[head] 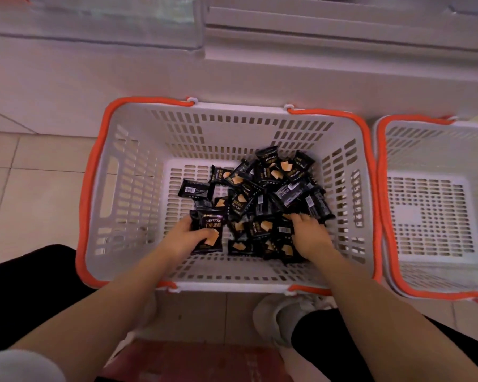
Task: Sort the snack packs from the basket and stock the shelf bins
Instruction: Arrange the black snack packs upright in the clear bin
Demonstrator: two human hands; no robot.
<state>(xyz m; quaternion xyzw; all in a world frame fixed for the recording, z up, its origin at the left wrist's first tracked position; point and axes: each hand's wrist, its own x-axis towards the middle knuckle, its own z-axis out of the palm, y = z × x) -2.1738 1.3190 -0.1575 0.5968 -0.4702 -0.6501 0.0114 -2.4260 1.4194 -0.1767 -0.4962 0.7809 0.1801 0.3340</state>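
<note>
1. Two bare hands reach down into a white basket (127, 188) with orange handles along its rim; it stands on a pale tiled floor (33, 188).
2. The left hand (188, 238) grips one black snack pack (209, 230), thumb curled over its front near the lower edge. The pack stands roughly upright, its label with gold lettering facing the camera, at the near left edge of the heap.
3. The right hand (311, 235) is sunk into the near right side of the heap, fingers bent down among the packs. Whether it has hold of any cannot be told, since the fingertips are hidden.
4. The heap of black packs (262, 188) lies on the basket floor, massed toward the right and the middle, the packs overlapping at all angles. Some show the front with an orange picture, others the back with a barcode.
5. One pack (195, 190) lies flat at the left edge of the heap, barcode side up.
6. A second white basket (431, 205), also orange-handled, stands just to the right of the first.
7. Beyond the baskets runs the white base of a shelf unit (287, 73).
8. A pale shoe (276, 315) and dark trouser legs show at the near edge.
</note>
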